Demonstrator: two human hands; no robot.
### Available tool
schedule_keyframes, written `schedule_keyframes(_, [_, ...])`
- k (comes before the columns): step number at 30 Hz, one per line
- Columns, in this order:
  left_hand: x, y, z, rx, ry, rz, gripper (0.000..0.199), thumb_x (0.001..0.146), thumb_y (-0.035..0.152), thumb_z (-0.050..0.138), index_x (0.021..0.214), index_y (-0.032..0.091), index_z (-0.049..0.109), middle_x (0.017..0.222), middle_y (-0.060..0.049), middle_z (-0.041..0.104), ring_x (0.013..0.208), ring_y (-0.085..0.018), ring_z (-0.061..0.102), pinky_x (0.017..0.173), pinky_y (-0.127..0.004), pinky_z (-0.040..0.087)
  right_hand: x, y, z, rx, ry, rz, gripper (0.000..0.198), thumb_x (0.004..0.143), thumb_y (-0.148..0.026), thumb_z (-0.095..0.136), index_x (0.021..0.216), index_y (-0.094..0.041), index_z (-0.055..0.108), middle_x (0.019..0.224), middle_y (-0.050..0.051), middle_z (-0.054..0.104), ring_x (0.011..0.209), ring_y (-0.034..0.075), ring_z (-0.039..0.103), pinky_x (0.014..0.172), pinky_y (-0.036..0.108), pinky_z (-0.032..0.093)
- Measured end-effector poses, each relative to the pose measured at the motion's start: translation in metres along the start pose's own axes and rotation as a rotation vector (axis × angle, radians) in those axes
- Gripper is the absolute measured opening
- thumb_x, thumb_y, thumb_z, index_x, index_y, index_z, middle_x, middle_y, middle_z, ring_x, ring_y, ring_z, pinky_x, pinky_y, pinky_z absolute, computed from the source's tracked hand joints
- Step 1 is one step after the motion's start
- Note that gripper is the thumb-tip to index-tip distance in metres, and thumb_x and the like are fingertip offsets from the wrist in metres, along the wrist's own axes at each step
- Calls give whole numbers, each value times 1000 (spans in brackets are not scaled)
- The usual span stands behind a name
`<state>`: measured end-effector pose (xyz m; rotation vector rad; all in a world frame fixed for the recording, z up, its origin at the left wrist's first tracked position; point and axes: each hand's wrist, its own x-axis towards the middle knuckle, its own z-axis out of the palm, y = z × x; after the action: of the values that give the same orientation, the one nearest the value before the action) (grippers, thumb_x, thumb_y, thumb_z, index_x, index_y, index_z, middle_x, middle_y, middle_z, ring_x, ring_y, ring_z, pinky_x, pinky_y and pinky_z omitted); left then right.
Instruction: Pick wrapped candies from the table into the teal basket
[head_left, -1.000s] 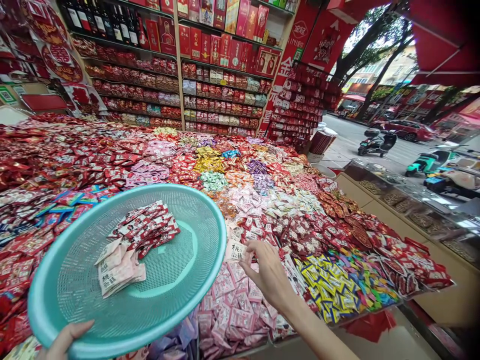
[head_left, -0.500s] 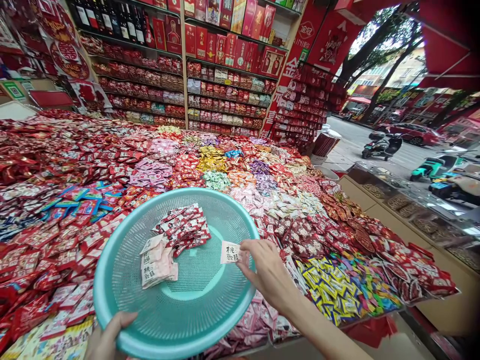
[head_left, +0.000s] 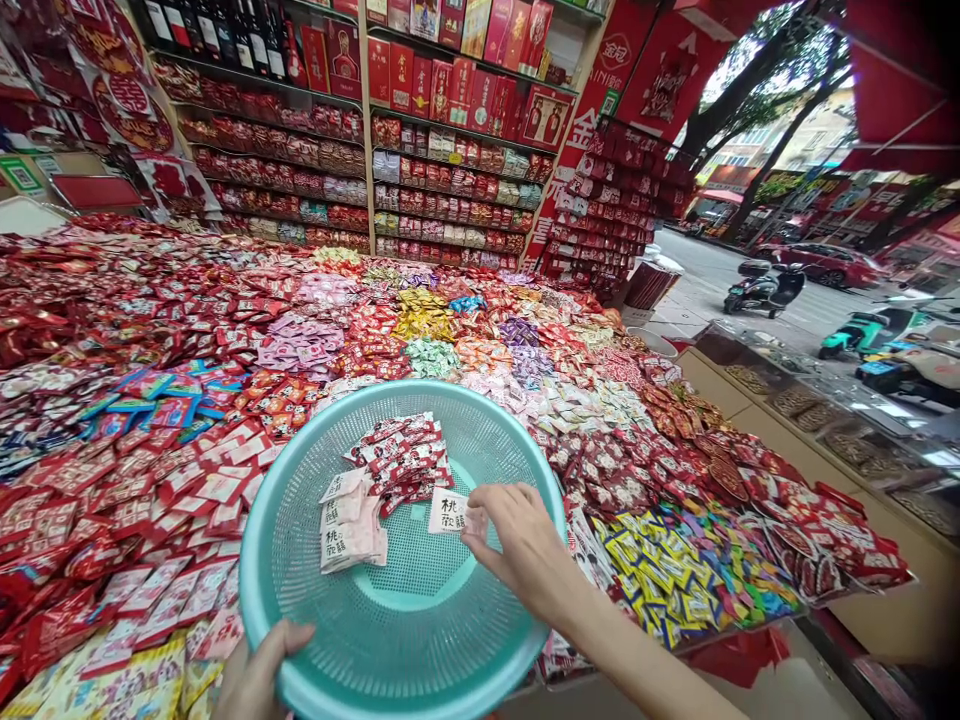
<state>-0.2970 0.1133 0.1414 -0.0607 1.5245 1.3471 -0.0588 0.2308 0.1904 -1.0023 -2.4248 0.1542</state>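
Observation:
A round teal plastic basket is tilted toward me above the candy display. My left hand grips its lower left rim, thumb over the edge. Inside, on the left, lies a stack of pale pink candy packets with black lettering, touching a bundle of red-and-white candy packets. Between thumb and fingers, my right hand pinches one more pale pink candy packet over the basket's right half. The far fingers of my left hand are hidden under the rim.
Heaps of wrapped candies surround the basket, with yellow packets at right. Shelves of red boxes and bottles stand behind. Bins of nuts line the right edge, and scooters are parked on the street.
The basket and my left hand have shifted right. My right hand, still pinching the packet, has moved slightly left and now lies farther inside the basket's outline.

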Motion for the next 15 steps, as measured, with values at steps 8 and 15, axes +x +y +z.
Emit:
schedule_keyframes(8, [0, -8, 1, 17, -2, 9, 71, 57, 27, 74, 126, 18, 57, 100, -6, 73, 96, -29, 66, 75, -34, 54, 0, -1, 3, -20, -47, -2, 12, 90, -19, 59, 96, -21, 49, 95, 1, 65, 86, 18, 59, 83, 32, 33])
schedule_keyframes(15, [-7, -6, 4, 44, 4, 17, 73, 54, 28, 75, 124, 17, 57, 91, -5, 73, 90, -29, 67, 68, -33, 53, 0, 0, 6, -16, -79, -3, 10, 90, -18, 58, 94, -21, 49, 93, 1, 65, 86, 18, 59, 83, 32, 33])
